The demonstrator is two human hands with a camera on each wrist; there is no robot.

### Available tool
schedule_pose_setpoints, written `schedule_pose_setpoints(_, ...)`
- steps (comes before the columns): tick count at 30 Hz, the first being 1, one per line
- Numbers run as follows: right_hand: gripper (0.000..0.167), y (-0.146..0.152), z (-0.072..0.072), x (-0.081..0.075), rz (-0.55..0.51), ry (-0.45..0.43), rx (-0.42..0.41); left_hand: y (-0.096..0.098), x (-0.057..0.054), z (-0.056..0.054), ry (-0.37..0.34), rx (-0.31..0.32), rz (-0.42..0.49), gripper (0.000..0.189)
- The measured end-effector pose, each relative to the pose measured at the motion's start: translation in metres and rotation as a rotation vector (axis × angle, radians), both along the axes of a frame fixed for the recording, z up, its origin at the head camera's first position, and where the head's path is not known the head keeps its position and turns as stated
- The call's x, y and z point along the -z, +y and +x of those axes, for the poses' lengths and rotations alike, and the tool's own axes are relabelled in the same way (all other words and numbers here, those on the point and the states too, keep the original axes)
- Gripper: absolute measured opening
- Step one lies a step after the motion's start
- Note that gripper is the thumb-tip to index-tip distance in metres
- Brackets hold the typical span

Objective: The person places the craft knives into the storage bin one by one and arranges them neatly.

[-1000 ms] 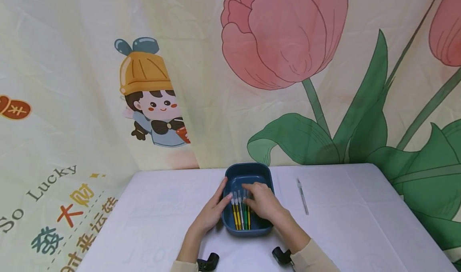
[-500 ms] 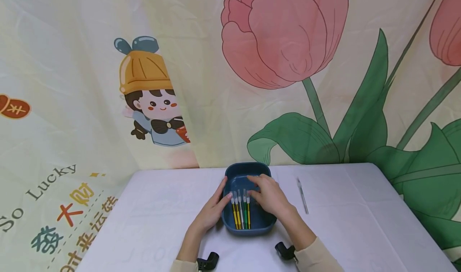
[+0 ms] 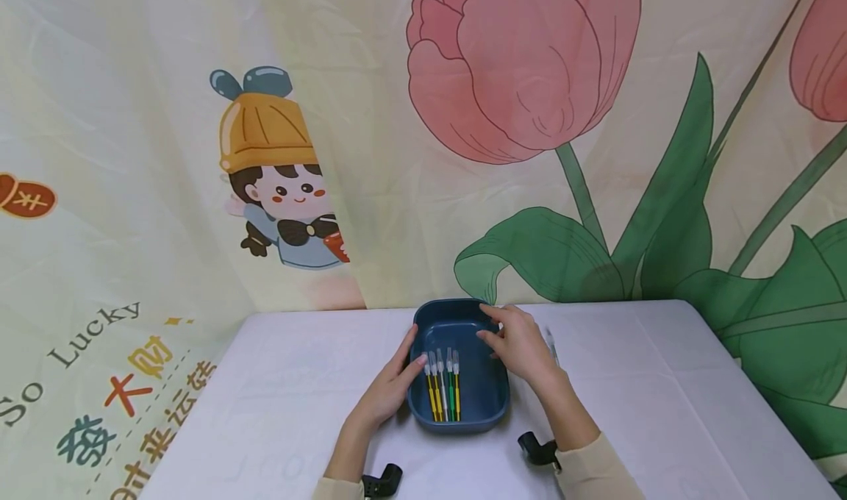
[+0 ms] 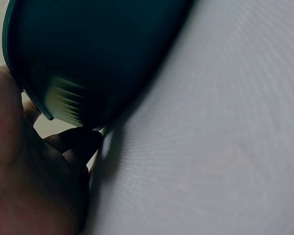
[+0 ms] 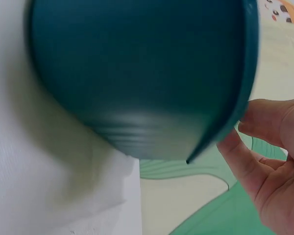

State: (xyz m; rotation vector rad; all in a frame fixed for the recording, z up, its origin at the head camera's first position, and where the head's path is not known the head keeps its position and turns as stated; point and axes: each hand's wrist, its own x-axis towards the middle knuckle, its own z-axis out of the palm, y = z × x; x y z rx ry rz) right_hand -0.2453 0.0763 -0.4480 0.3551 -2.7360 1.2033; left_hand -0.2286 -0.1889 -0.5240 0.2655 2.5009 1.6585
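A dark blue rectangular box (image 3: pixel 486 404) stands on the white-covered table in the head view. Several slim pens (image 3: pixel 443 397) with clear caps and yellow, green or pale barrels lie side by side in its left half. My left hand (image 3: pixel 390 386) grips the box's left wall, thumb over the rim and fingers outside, as the left wrist view also shows. Over the right rim hovers my right hand (image 3: pixel 523 342), fingers loosely bent and nothing between them. Its fingertips (image 5: pixel 247 120) appear close to the rim in the right wrist view; contact is unclear.
Another slim pen (image 3: pixel 551 342) lies on the table right of the box, partly hidden behind my right hand. The table's (image 3: pixel 662 397) far edge meets a printed cloth backdrop (image 3: pixel 384 191) just behind the box.
My right hand has moved from above the pens rightward and away to the box's right rim, now covering part of the loose pen. The left hand and the pens in the box stay put.
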Motion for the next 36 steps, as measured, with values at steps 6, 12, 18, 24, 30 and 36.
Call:
schedule_pose_setpoints(6, 0.053, 0.011, -0.003, -0.001, -0.005, 0.016, 0.039, 0.000, 0.001, 0.001, -0.001, -0.002, -0.001, 0.064)
schedule_pose_setpoints(12, 0.055, 0.019, -0.005, -0.001, -0.031, 0.007, 0.065, -0.001, 0.003, 0.001, 0.002, -0.001, -0.003, 0.065)
schedule_pose_setpoints(18, 0.056, 0.027, -0.008, -0.001, -0.029, 0.016, 0.070, -0.001, 0.002, 0.001, 0.001, 0.001, 0.007, 0.065)
schedule_pose_setpoints(24, 0.056, 0.034, -0.009, -0.002, -0.043, 0.035, 0.067, 0.000, 0.002, 0.001, 0.001, 0.000, 0.014, 0.065)
schedule_pose_setpoints(30, 0.055, 0.043, -0.011, 0.000, -0.044, 0.039, 0.075, 0.000, 0.002, 0.000, 0.010, 0.004, 0.017, 0.066)
schedule_pose_setpoints(36, 0.056, 0.052, -0.013, 0.001, -0.023, 0.040, 0.097, -0.001, 0.003, -0.001, 0.018, 0.004, 0.014, 0.068)
